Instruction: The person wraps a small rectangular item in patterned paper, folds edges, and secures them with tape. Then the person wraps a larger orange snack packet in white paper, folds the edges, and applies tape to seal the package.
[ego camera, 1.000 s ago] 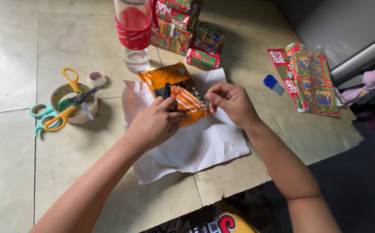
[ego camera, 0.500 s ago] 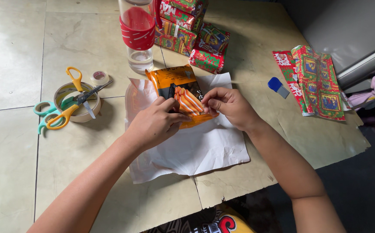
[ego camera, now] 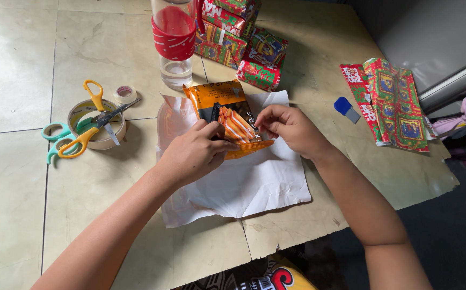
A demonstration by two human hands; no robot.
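An orange snack packet point(ego camera: 223, 115) is held flat near the upper middle of a white sheet point(ego camera: 244, 182) spread on the desk point(ego camera: 13, 70), the sheet's plain side up. The packet is pinned from the near side by the left hand point(ego camera: 190, 153), whose fingers point(ego camera: 218, 145) are curled narrow, thumb and forefinger pressed to the packet's lower edge. The packet's right edge is met by the right hand point(ego camera: 292, 129); its fingers point(ego camera: 268, 119) are bunched almost shut in a pinch, though whether something thin is caught between them cannot be told.

Tools are kept within the left hand's reach: orange scissors point(ego camera: 90, 121) and teal scissors point(ego camera: 61, 142) are laid across a wide tape roll point(ego camera: 107, 140), with a small tape roll point(ego camera: 124, 94) just beside. A clear bottle with a red band point(ego camera: 174, 45) is stood beyond the packet, next to a pile of wrapped parcels point(ego camera: 238, 43). To the right, well apart, folded red-and-green wrapping paper point(ego camera: 391, 102) and a small blue cutter point(ego camera: 344, 107) are laid aside.
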